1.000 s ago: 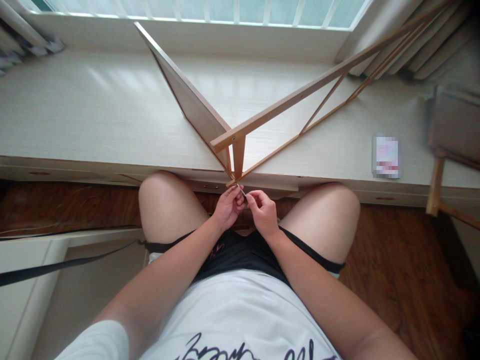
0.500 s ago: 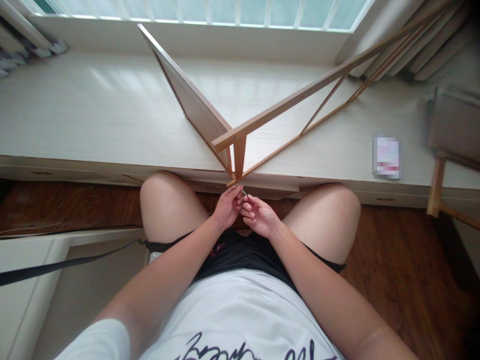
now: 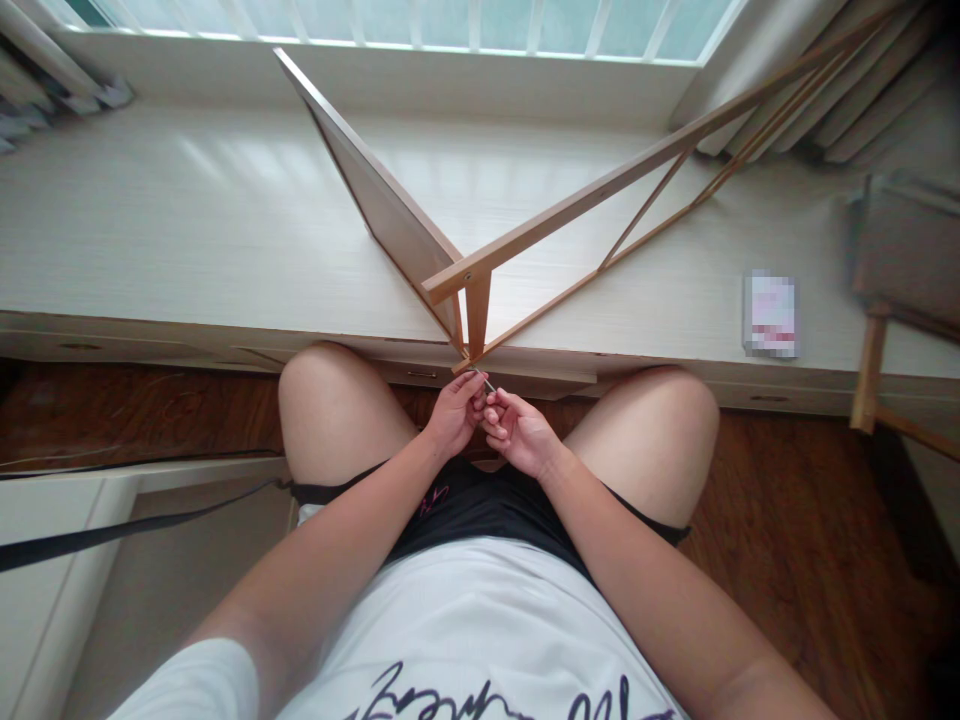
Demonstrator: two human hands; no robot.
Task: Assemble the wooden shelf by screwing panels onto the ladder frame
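Wooden frame (image 3: pixel 592 193) runs centre to upper right over the pale ledge (image 3: pixel 187 230). Right hand (image 3: pixel 525 436) pinches a thin metal rod (image 3: pixel 489 383), mid-picture; left hand (image 3: pixel 454 416) at its far end, can't tell if gripping. Probably fastening; next turn needs the rod kept seated.

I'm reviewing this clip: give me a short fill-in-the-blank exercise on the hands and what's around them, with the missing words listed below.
1. The near end of the slim metal rod is in the fingers of the ____ hand.
2. The angled frame in front of the left hand is made of ____.
3. The colour of the shirt with dark lettering is ____.
4. The colour of the shorts is ____.

Missing words: right; wood; white; black.
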